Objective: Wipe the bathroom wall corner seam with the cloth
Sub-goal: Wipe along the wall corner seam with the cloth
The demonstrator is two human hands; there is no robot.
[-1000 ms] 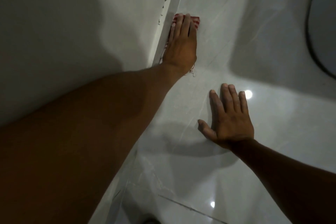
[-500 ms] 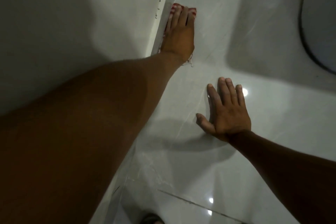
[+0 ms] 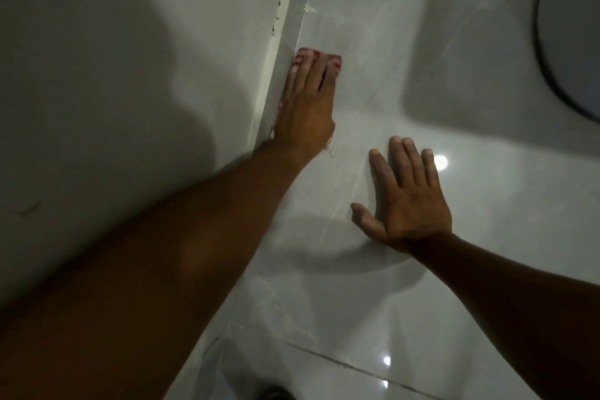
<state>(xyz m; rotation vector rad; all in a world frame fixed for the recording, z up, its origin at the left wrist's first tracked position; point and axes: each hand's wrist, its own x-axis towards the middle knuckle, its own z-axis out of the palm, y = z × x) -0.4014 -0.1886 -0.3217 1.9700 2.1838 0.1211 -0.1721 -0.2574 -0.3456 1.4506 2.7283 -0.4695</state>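
Two hands are up on the wall, and one cloth. The left hand (image 3: pixel 305 107), in the upper middle of the frame, lies flat with fingers straight and close together, pressing the cloth (image 3: pixel 334 61) against the tile right beside the corner seam (image 3: pixel 285 52). Only a red and white edge of the cloth peeks out past the fingertips, plus a few loose threads near the wrist; the rest is hidden under the palm. The cloth's left edge touches the seam strip.

The right hand (image 3: pixel 409 201), lower and to the right of center, is spread wide and empty, palm flat on the glossy tile (image 3: pixel 373 286), well apart from the cloth.

The seam is one pale strip running from the top center down to the left wrist, with a few small dark specks along its left edge near the top. One dark grout line crosses the tile at the bottom of the frame. Three bright light spots reflect on the tile. One dark curved rim (image 3: pixel 552 68) sits at the upper right; I cannot tell what it belongs to.
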